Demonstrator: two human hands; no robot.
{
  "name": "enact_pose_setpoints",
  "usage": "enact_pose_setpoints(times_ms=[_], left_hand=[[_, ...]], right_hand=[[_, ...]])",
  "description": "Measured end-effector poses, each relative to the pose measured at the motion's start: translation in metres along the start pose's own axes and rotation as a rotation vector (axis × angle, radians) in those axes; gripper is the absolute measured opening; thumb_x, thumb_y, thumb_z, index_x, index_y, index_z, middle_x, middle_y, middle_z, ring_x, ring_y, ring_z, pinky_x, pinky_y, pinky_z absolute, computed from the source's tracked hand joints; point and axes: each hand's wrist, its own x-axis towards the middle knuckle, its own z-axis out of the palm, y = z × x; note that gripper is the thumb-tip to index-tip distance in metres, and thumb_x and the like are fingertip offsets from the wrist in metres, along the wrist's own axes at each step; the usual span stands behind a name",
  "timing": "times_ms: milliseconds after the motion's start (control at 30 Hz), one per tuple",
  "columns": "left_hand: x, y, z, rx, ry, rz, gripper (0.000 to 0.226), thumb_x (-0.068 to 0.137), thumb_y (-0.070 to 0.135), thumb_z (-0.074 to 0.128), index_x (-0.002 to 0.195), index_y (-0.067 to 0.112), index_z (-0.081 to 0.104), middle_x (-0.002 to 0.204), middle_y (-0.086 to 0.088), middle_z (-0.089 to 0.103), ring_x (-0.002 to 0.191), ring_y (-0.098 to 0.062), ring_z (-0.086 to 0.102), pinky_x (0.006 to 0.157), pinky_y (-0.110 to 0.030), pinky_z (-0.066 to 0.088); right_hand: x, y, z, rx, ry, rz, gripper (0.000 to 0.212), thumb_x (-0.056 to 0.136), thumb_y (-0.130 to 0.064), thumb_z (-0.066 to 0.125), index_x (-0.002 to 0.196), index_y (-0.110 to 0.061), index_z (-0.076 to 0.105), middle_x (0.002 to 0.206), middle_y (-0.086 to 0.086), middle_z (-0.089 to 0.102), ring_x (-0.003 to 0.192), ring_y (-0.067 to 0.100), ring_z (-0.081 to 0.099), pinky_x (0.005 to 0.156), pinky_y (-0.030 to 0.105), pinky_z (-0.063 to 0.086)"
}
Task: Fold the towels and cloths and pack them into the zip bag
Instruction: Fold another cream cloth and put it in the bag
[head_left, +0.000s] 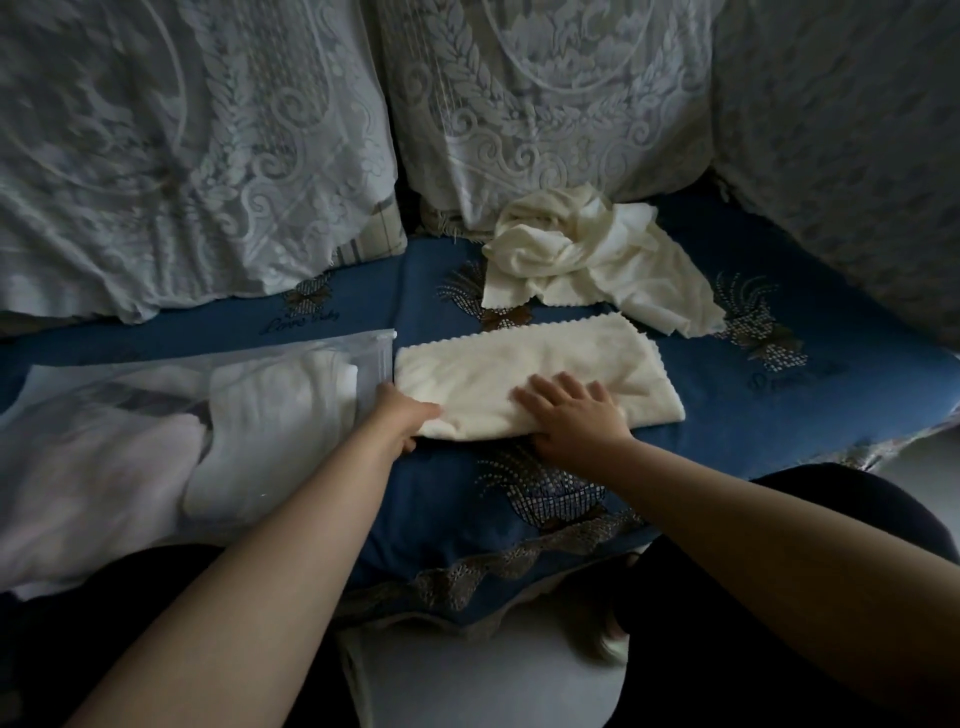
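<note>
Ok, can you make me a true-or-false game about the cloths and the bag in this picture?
1. The right hand lies flat on the folded cloth. True.
2. The zip bag is on the right side of the sofa. False: it lies on the left, beside the folded cloth.
3. A crumpled cloth waits behind the folded one. True.
4. The zip bag has nothing in it. False: white folded cloths show through its clear side.
5. The left hand grips the folded cloth's left end. True.
6. The sofa cover under the cloths is red. False: it is blue with a stitched pattern.
</note>
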Motion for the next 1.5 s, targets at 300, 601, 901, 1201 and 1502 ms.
enact_pose_setpoints(times_ms=[300,601,901,1201,1502], left_hand=[[-0.060,0.055,0.001,-0.459,-0.164,0.477,0.062,0.088,0.016,0.060,0.141,0.033,0.033,0.134,-0.009,0.051,0.099,-0.029,0.061,0.063,-0.034,0.054],[-0.093,0.040,0.061,0.063,-0.460,0.524,0.022,0.096,0.022,0.049,0.108,0.010,0.064,0.099,-0.006,0.069,0.074,-0.018,0.064,0.063,-0.028,0.053],[-0.061,-0.023,-0.051,0.970,0.569,0.790,0.072,0.078,0.036,0.068,0.141,0.022,0.035,0.140,-0.009,0.038,0.120,-0.033,0.041,0.091,-0.044,0.039],[-0.059,-0.061,-0.093,0.772,0.480,0.534,0.058,0.089,0.025,0.045,0.141,0.009,0.027,0.100,-0.013,0.057,0.077,-0.027,0.054,0.057,-0.033,0.037],[-0.040,-0.061,-0.123,0.158,0.300,0.599,0.031,0.098,0.029,0.042,0.097,0.005,0.062,0.070,-0.007,0.062,0.064,-0.024,0.058,0.057,-0.030,0.040]], right_hand=[[-0.005,0.003,-0.037,0.865,-0.038,0.093,0.032,0.093,-0.014,0.048,0.125,-0.013,0.053,0.121,0.009,0.063,0.108,0.021,0.059,0.093,0.036,0.046],[-0.029,0.010,-0.064,0.740,0.591,0.150,0.031,0.093,-0.026,0.052,0.122,-0.018,0.055,0.122,-0.001,0.057,0.113,0.015,0.053,0.097,0.034,0.042],[-0.004,0.022,-0.025,0.066,-0.056,0.112,0.081,0.085,-0.049,0.058,0.149,-0.035,0.010,0.159,-0.007,0.011,0.142,0.029,0.021,0.105,0.050,0.036],[-0.006,-0.079,-0.027,0.958,0.352,0.354,0.044,0.092,-0.028,0.051,0.131,-0.008,0.046,0.132,0.012,0.040,0.115,0.032,0.048,0.094,0.037,0.039],[-0.002,-0.152,-0.009,0.613,0.368,-0.167,0.058,0.082,-0.039,0.045,0.135,-0.017,0.048,0.110,0.009,0.051,0.101,0.029,0.051,0.073,0.035,0.046]])
